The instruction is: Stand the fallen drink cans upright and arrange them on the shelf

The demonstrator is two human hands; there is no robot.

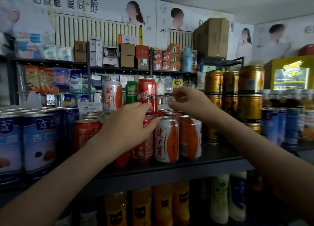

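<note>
Red cola can [147, 95] stood upright, axis vertical, atop the lower cans [167, 139] on the shelf [212, 159]. My left hand [129, 125] was nearer, fingertips at its base, grip not discernible; right hand [185, 100] just beside it, loosely curled, empty.

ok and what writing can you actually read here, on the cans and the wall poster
"怕蔗糖 喝简·醇": on the white wall poster
"健力宝": on the white-and-orange aluminium can, front row
"杏仁": on the blue-and-white tin can
Too blurred or turned away to read: red cola can, green can, gold cans, hanging packets.
</note>
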